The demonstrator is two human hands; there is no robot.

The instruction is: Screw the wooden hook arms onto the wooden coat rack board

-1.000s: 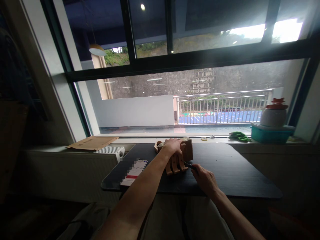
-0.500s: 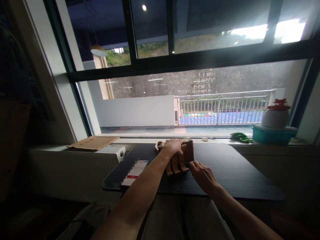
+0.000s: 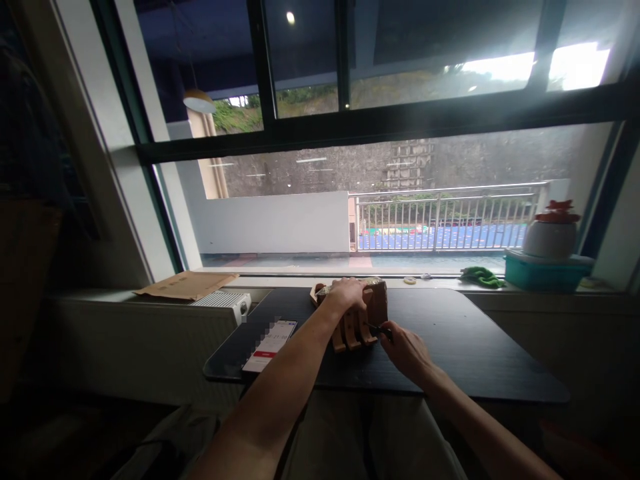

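Observation:
A small wooden assembly (image 3: pixel 374 309) with several finger-like slats stands near the far middle of the dark tabletop (image 3: pixel 465 347). My left hand (image 3: pixel 344 295) lies over its top, fingers curled down around it. My right hand (image 3: pixel 406 348) sits just to the right of the wooden piece, fingers pinched on a thin dark tool (image 3: pixel 377 328) whose tip touches the wood's lower right side.
A phone (image 3: pixel 270 335) with a lit screen lies on the table's left part. A white device (image 3: pixel 223 302) and brown cardboard (image 3: pixel 186 285) rest on the sill at left. A green cloth (image 3: pixel 481 275) and a teal box (image 3: pixel 546 272) carrying a white pot stand at right.
My right hand moved in closer to the wooden piece with the thin tool, then shifted slightly. My left hand stayed on top of the wood.

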